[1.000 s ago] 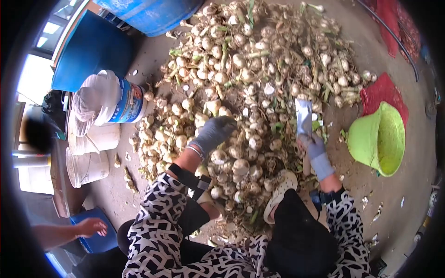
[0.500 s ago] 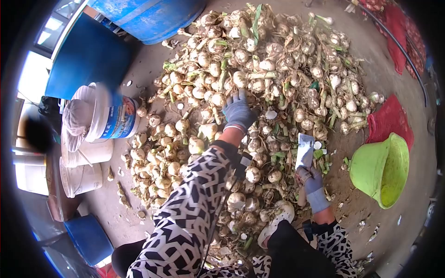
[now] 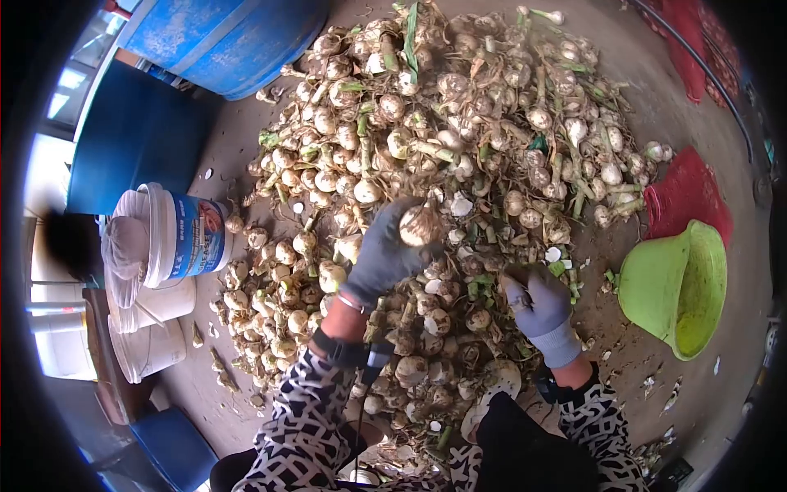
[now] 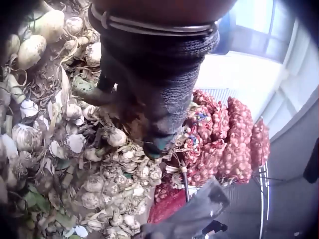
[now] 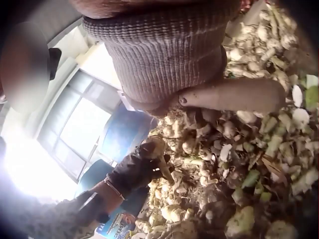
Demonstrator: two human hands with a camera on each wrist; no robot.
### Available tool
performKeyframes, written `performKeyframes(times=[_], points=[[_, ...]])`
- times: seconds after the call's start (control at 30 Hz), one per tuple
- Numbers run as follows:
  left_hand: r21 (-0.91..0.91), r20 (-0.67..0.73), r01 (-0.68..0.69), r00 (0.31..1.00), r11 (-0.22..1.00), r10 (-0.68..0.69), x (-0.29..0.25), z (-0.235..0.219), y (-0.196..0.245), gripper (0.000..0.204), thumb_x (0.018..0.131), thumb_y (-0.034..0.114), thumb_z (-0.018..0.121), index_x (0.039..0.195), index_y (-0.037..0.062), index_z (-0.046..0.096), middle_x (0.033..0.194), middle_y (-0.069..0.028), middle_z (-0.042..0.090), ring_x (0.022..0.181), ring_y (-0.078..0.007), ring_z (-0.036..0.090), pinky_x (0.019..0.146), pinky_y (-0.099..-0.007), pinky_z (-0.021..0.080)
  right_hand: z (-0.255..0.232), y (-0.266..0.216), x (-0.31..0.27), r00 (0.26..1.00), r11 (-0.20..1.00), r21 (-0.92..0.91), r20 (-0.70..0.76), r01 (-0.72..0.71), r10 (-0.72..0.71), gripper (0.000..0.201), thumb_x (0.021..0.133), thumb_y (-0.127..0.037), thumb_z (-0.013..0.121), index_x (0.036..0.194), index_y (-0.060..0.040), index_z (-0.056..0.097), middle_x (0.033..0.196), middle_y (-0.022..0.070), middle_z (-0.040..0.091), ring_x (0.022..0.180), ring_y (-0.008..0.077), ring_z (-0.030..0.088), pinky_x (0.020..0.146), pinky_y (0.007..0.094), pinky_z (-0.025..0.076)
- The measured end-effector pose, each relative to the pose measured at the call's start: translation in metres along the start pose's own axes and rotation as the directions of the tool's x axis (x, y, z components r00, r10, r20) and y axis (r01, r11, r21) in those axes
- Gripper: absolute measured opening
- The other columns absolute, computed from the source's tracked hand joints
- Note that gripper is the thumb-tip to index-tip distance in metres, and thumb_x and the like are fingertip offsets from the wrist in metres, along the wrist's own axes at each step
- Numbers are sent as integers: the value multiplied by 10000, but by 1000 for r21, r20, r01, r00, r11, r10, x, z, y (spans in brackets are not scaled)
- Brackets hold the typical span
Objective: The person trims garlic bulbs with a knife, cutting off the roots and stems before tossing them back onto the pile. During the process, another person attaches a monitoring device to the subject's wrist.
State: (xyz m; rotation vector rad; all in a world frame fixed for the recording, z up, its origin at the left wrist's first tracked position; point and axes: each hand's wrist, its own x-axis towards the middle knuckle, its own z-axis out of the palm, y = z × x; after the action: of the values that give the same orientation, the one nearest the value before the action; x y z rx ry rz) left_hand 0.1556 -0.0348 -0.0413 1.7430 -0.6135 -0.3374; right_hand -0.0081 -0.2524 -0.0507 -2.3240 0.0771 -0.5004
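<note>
My left hand [image 3: 381, 254], in a dark grey glove, grips a garlic bulb [image 3: 420, 225] above the middle of the heap, roots showing. In the right wrist view the same left hand [image 5: 137, 167] reaches over the bulbs. My right hand [image 3: 537, 303], in a lighter grey glove, holds a broad-bladed knife; its wooden handle [image 5: 239, 95] juts out of the fist in the right wrist view. The knife's blade [image 4: 194, 211] shows in the left wrist view, while in the head view it is hardly visible. Untrimmed garlic [image 3: 459, 107] with stalks lies beyond the hands.
Cleaner bulbs [image 3: 275, 307] are piled at the left. A lime-green bucket [image 3: 648, 283] lies tipped at the right, beside red netting [image 3: 689, 197]. White tubs [image 3: 152, 353] and a blue barrel [image 3: 221, 41] stand at the left. Filled red mesh bags [image 4: 239, 142] are stacked behind.
My left hand reached forward into the untrimmed heap, then came back toward me with a garlic bulb. The knife blade, plainly visible before, has turned and now hardly shows in the head view.
</note>
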Motion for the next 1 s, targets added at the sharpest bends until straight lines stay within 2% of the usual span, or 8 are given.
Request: performKeyframes(times=[0.13, 0.3, 0.37, 0.73, 0.87, 0.9, 0.93, 1.0], points=[[176, 15, 23, 1000, 984, -26, -27, 3, 5, 931, 650, 415, 839, 1366, -3, 416, 1333, -174, 506, 1273, -266, 453, 1098, -375, 317, -20, -41, 31, 991, 956, -271, 91, 117, -95, 348, 694, -216, 725, 1030, -156, 658, 847, 47, 606, 695, 243, 627, 581, 361, 516], [-46, -38, -47, 998, 998, 45, -45, 23, 10, 878, 659, 315, 833, 1349, -30, 412, 1316, -174, 508, 1242, -247, 478, 1069, -366, 353, -7, -48, 28, 972, 946, -271, 193, 181, -131, 416, 644, -195, 719, 1048, -124, 652, 958, 86, 540, 873, 284, 581, 753, 435, 490], [-118, -9, 66, 998, 991, -67, -51, 26, 10, 877, 630, 167, 869, 1339, -22, 389, 1258, -143, 552, 1182, -196, 525, 1029, -338, 410, -6, -49, 25, 970, 940, -286, 204, 188, -132, 408, 649, -191, 713, 1047, -123, 651, 967, 83, 534, 870, 283, 578, 742, 431, 491], [-164, -22, 138, 989, 977, -144, -66, 41, 26, 676, 717, 136, 782, 1279, -22, 441, 925, -73, 703, 832, -111, 656, 778, -259, 533, -2, -46, 9, 965, 925, -313, 210, 218, -157, 349, 649, -180, 700, 985, -122, 625, 1023, 89, 536, 872, 295, 570, 683, 434, 498], [-81, 86, 199, 978, 977, -192, -67, 41, 37, 669, 699, 183, 790, 1243, -25, 462, 891, -75, 713, 784, -121, 667, 755, -249, 533, -1, -40, 0, 972, 942, -307, 225, 132, -62, 288, 686, -186, 696, 956, -109, 630, 967, 94, 567, 813, 302, 594, 665, 432, 509], [21, 160, 269, 950, 963, -269, -65, 38, 39, 728, 715, 348, 813, 1231, -31, 466, 887, -74, 699, 819, -138, 663, 781, -257, 525, -1, -39, -3, 976, 948, -305, 216, 88, -22, 254, 713, -179, 685, 950, -102, 633, 918, 98, 588, 794, 311, 607, 665, 437, 514], [-375, 181, 215, 971, 902, -156, -65, 44, 45, 845, 714, 529, 789, 1244, -38, 454, 985, -93, 665, 922, -160, 637, 848, -293, 505, 9, -14, -11, 976, 948, -308, 216, 78, -10, 254, 713, -179, 685, 950, -102, 633, 918, 98, 588, 794, 311, 607, 665, 437, 514], [-369, 265, 175, 961, 913, -77, -83, 42, 64, 925, 708, 644, 731, 1254, -46, 448, 1111, -112, 607, 1020, -184, 594, 902, -332, 481, 29, 57, -28, 813, 843, -434, 333, -318, 478, 219, 799, -154, 660, 1003, -72, 661, 884, 106, 650, 787, 267, 641, 676, 389, 521]])
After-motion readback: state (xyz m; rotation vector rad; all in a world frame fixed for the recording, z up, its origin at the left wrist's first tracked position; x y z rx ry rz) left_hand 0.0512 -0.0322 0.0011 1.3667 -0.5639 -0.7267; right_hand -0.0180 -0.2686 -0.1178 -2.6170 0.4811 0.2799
